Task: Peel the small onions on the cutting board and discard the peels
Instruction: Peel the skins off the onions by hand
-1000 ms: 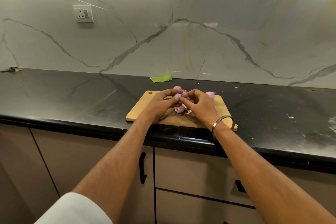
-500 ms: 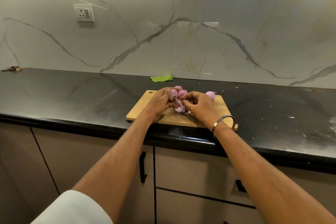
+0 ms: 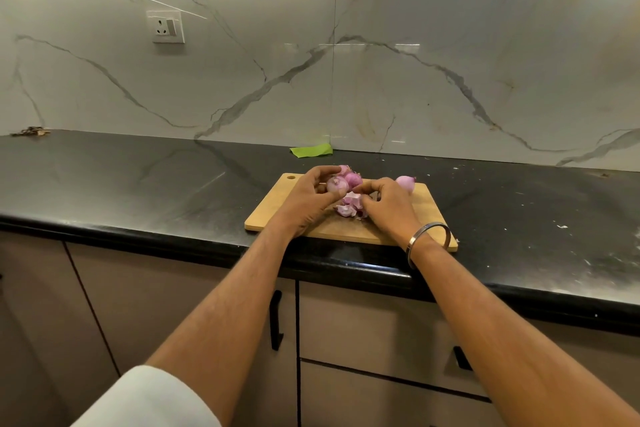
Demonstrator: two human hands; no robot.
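Over the cutting board (image 3: 284, 211) on the desk (image 3: 138, 184), the left hand (image 3: 304, 199) curls around one onion (image 3: 337, 185). The right hand (image 3: 388, 204) pinches at the peels (image 3: 349, 204), fingers bent together. Three more onions show: (image 3: 353, 179), (image 3: 344, 169), (image 3: 406, 183).

The cutting board (image 3: 273, 215) lies on the bench (image 3: 138, 184) at frame centre; onions (image 3: 406, 183) along its far edge, peels (image 3: 348, 206) mid-board between my hands.
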